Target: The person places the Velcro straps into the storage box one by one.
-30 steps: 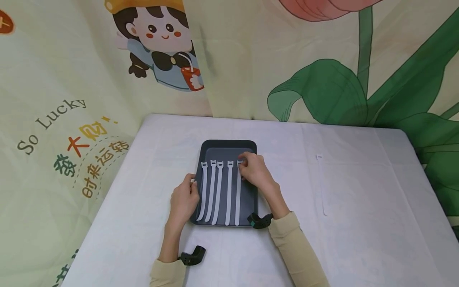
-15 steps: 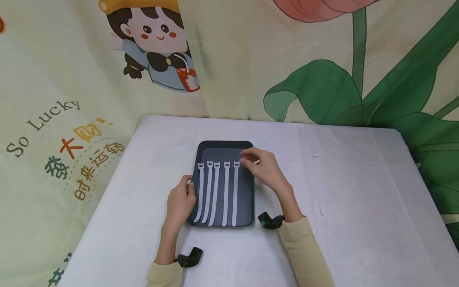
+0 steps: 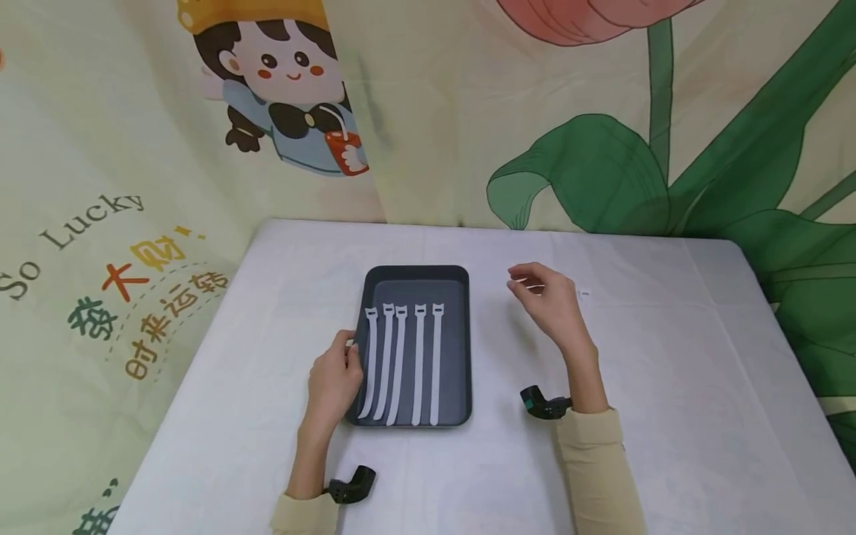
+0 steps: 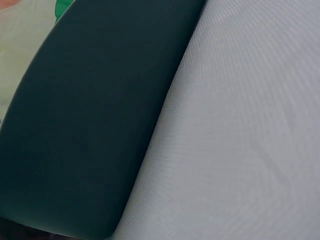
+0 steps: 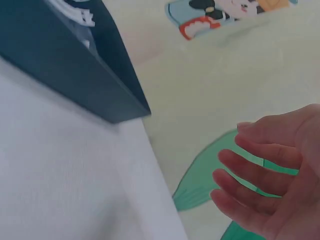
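Note:
A dark grey tray (image 3: 455, 371) lies on the white-covered table, holding several white hook-and-loop cable ties (image 3: 419, 364) side by side, slotted heads toward the far end. My left hand (image 3: 334, 379) grips the tray's left rim, thumb on the near side of it. In the left wrist view the tray's outer wall (image 4: 95, 120) fills much of the picture and that hand is out of sight. To the right of the tray, my right hand (image 3: 551, 305) hovers over the table with loosely bent fingers and nothing between them. Behind it shows the head of another white cable tie (image 3: 584, 294), the remainder mostly hidden by hand and forearm.
The white tablecloth (image 3: 682, 357) stretches to both sides of the tray. A printed cloth (image 3: 435, 111) with a cartoon figure and large green leaves hangs behind the table's far edge. Each wrist bears a small black camera (image 3: 545, 403).
My right hand has left the rightmost cable tie in the tray and moved right, past the tray's edge toward the tie on the table. My left hand stays on the rim.

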`<state>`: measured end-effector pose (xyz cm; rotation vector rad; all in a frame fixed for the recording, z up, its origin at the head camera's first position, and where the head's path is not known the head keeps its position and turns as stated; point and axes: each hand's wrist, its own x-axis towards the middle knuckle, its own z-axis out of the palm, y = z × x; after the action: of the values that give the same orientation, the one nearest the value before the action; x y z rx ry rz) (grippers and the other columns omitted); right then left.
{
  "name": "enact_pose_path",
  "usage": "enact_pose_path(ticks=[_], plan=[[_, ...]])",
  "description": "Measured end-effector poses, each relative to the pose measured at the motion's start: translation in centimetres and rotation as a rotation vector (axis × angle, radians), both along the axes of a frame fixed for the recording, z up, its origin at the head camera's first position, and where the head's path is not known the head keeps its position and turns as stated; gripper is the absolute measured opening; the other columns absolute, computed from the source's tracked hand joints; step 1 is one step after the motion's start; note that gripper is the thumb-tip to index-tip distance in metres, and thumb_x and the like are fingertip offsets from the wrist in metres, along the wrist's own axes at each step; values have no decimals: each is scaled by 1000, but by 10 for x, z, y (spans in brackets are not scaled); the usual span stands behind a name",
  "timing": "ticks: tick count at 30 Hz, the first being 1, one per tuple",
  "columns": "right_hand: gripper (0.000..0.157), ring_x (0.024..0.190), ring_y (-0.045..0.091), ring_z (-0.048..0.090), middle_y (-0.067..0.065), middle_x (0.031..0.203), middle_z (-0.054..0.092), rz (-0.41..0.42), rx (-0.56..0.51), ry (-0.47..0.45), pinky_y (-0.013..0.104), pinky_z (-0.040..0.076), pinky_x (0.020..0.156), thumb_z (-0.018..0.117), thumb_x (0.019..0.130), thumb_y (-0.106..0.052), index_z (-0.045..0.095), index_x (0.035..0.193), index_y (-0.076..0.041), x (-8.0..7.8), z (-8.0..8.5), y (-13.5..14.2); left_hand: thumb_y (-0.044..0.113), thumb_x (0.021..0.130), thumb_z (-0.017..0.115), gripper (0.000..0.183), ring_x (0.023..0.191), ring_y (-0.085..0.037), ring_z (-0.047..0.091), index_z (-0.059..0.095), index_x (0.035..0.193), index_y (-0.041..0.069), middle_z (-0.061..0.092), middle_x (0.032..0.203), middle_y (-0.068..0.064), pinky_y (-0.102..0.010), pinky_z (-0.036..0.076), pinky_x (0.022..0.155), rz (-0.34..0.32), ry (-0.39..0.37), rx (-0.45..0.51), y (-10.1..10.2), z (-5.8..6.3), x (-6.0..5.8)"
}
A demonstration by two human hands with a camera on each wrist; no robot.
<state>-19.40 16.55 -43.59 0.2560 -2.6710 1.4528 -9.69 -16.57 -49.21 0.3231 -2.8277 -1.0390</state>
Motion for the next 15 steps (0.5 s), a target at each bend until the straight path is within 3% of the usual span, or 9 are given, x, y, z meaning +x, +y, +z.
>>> enact_pose_path(ticks=[10,15], plan=[[30,113,38,64,21,123,70,-173,55,-102,51,53,95,63,101,-16,68,127,0,-10,-20,47,11,104,46,32,67,-26,58,61,131,1,70,87,-17,-34,41,58,-4,14,7,-1,-2,-1],[31,116,39,63,21,129,68,-275,69,-155,48,53,91,60,102,-15,68,129,0,-12,-25,66,10,104,46,32,67,-25,58,61,131,0,70,86,-17,-33,41,58,-4,11,13,-1,-3,-1]])
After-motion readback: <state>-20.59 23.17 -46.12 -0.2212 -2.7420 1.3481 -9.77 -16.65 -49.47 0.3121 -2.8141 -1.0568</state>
